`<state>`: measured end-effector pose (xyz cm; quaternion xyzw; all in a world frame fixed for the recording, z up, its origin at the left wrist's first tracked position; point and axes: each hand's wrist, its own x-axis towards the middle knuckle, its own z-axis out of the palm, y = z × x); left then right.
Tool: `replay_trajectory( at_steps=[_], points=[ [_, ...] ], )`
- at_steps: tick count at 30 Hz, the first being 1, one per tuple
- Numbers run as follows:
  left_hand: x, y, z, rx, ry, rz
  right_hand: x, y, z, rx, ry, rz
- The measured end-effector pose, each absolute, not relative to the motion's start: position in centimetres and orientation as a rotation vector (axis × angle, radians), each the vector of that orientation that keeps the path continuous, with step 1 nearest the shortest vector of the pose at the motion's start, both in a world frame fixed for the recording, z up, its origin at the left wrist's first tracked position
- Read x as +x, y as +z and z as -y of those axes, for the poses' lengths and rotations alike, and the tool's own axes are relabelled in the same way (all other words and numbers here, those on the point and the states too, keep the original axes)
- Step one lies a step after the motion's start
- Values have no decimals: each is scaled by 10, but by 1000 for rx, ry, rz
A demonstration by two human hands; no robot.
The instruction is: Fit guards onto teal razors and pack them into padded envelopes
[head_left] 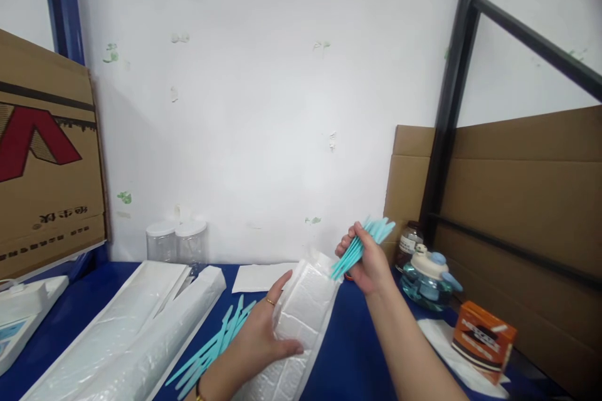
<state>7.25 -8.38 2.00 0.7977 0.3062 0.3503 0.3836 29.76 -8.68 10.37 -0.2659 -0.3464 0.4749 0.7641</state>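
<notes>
My right hand (364,257) is closed around a bundle of thin turquoise plastic sticks (352,257), flared at their ends, perhaps eyebrow razors. The bundle's lower tips come close to the top end of a long white plastic bag (303,310); whether they touch it I cannot tell. My left hand (258,338), with a ring and a bracelet, grips this bag, its thumb across the front and the fingers along the left edge. More loose turquoise sticks (221,341) lie crossed on the blue table (348,351), partly hidden behind my left hand and wrist.
Long white plastic packages (126,332) lie at left beside a white device (28,307). Two clear jars (190,244) and a white sheet (258,277) are near the wall. At right stand a brown jar (408,244), a teal bottle (427,282) and an orange box (484,341).
</notes>
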Motion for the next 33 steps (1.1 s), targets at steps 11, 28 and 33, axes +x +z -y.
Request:
replay_trajectory(
  at_steps=[11,28,33],
  points=[
    [77,-13,78,2116,1329,-829,249,151,95,-946,837,1119],
    [92,-12,80,1406,994,-512,253,135,110,-1078,1002,1672],
    [90,-11,80,1425,999,-528,252,137,112,-1081,997,1662]
  ],
)
